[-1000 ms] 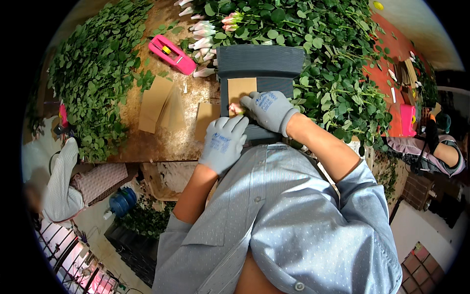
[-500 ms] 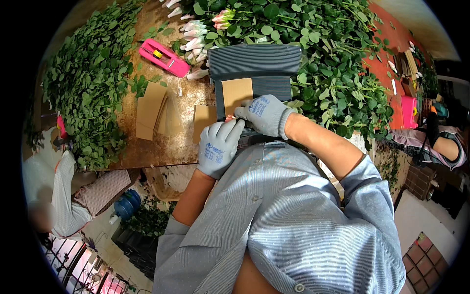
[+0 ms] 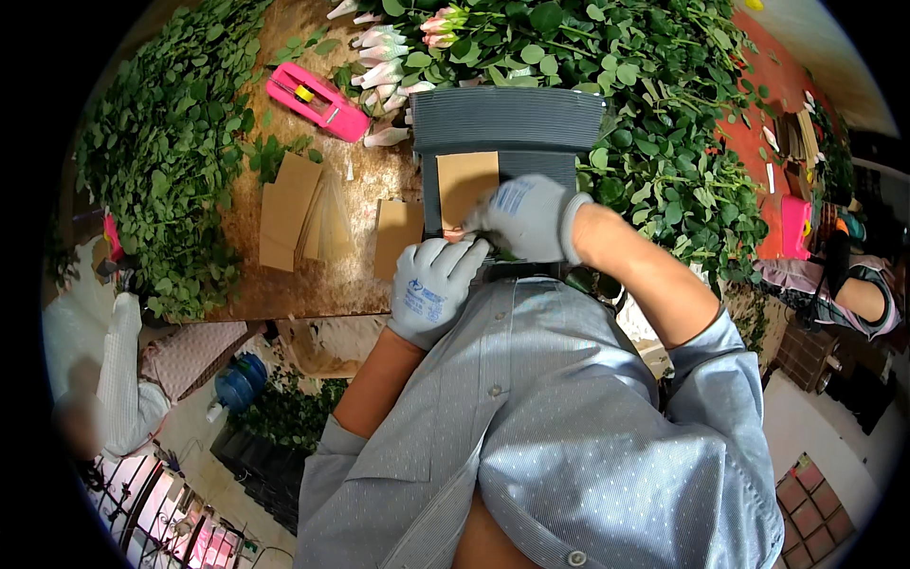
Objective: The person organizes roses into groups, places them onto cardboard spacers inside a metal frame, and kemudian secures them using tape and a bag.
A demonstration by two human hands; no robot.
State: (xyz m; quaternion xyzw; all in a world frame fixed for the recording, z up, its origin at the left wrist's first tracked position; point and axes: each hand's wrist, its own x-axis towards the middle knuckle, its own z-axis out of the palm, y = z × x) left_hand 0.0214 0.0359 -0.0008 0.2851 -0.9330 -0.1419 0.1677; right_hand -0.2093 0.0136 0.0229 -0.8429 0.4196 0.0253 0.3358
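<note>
My left hand [image 3: 436, 289], in a grey glove, curls its fingers round what looks like a pink rose [image 3: 453, 233]. Only a bit of its head shows past the fingertips. Close beside it, my right hand [image 3: 533, 216], gloved alike, has its fingers bent together near the rose head; whatever is in them is hidden. Both hands are at the near part of a black ribbed stand [image 3: 507, 123]. A tan cardboard sheet [image 3: 468, 185] lies flat on the stand, just beyond the fingers.
More cardboard sheets [image 3: 289, 213] lie left of the stand, along with a pink tape dispenser [image 3: 318, 102]. White-wrapped buds [image 3: 381, 71] and a pink rose bunch [image 3: 443, 27] lie beyond. Leafy stems are heaped left [image 3: 171, 152] and right [image 3: 654, 142]. Other people sit at both sides.
My right hand has shifted to the right and slightly toward me, its fingers now bent further down. My left hand has moved slightly right, staying by the rose head. The view has shifted a little.
</note>
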